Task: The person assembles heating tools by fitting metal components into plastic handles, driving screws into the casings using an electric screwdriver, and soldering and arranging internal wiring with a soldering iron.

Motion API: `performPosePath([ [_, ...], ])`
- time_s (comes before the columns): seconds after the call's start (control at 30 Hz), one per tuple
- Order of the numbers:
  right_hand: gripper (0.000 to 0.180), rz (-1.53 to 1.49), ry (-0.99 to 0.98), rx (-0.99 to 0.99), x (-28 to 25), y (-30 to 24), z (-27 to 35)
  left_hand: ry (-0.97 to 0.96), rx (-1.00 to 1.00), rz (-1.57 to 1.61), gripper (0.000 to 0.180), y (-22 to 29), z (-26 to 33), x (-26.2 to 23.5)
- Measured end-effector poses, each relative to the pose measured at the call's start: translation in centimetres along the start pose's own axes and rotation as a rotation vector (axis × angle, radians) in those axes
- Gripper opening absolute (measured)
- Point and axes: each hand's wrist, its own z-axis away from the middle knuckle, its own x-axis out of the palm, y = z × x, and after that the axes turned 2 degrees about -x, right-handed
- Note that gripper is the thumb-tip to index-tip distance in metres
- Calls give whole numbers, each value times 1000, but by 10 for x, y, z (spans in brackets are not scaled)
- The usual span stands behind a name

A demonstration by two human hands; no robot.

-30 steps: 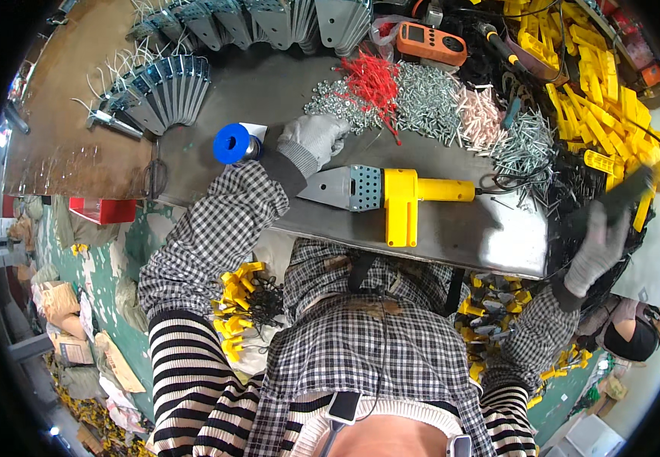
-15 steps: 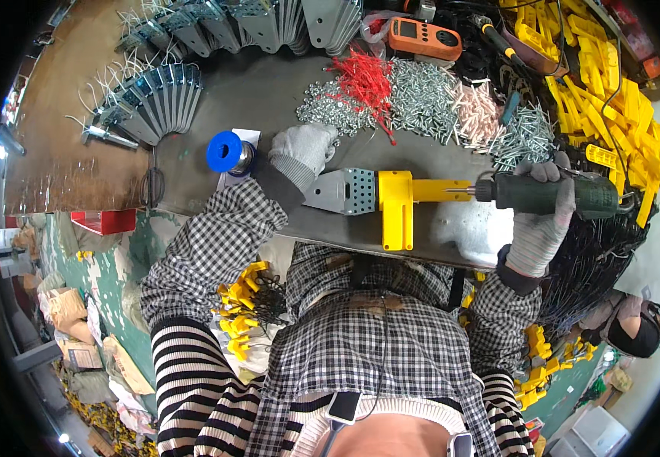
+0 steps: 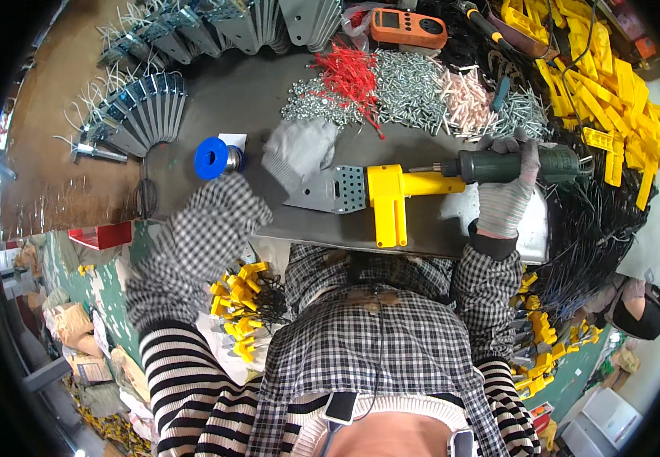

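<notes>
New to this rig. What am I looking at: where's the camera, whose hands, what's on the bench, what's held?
No robot here: these are a person's own gloved hands. Every picture comes from one fisheye camera on their head, looking down, so straight edges bend and picture left is their left.

The right hand has its fingers around a green driver, tip pointing left. The left hand is beside a metal plate joined to a yellow handle; it's blurred, so I can't tell whether it touches.

Also on the bench: a blue spool, fanned metal plates, loose silver hardware, red pieces, pink pieces and an orange meter.
</notes>
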Motion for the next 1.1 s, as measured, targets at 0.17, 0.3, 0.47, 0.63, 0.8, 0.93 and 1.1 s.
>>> performPosePath([
  [0.17, 34, -17, 46, 63, 2, 11, 1, 404, -67, 478, 13, 45, 48, 26],
  [0.3, 31, -46, 24, 99, 0, 15, -1, 674, -96, 441, 15, 55, 46, 55],
  [0.47, 29, -2, 62, 100, 0, 17, -1, 662, -85, 533, 16, 55, 45, 55],
  [0.63, 30, 41, 72, 85, 10, 17, 5, 593, -93, 713, 14, 50, 44, 68],
  [0.8, 31, 25, 42, 85, 1, 17, 2, 681, -45, 537, 16, 53, 45, 55],
  [0.93, 34, 46, 43, 94, 2, 17, 3, 453, -67, 451, 20, 45, 46, 45],
  [1.1, 37, 66, 17, 87, 2, 15, 3, 212, -24, 282, 15, 44, 42, 15],
])
